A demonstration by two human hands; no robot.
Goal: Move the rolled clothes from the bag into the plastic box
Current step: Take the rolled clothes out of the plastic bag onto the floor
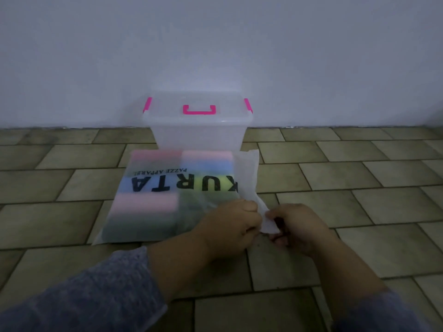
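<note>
On the tiled floor point(359, 178), in the head view, a frosted bag point(191, 200) printed with large black letters lies flat, just on the near side of the plastic box point(199, 135), which stands at the far side against the pale wall point(215, 44). Whether the bag's far edge touches the foot of the box is too blurred to tell. The rolled clothes point(146, 203) are all inside the bag, showing through the film as pink, blue, yellow and dark green bands laid side by side in two columns; none lies on the floor or in the box. The box looks empty through its clear wall, and its lid point(196, 99) sits closed, with a pink handle point(199, 110) on top and pink latches point(147, 104) at the left and right ends. At the bag's near right corner the two hands meet on its white flap point(249, 168): the left hand point(230, 226) is curled with its fingers pinching the flap's edge, and the right hand point(297, 228) pinches the same strip from the right side, so both are grasping the bag and neither holds a garment. Grey sleeves point(96, 295) cover both forearms. By my reading the task is at its very beginning: the bag is only being opened, and opening the box and transferring every roll are yet to be done.
</note>
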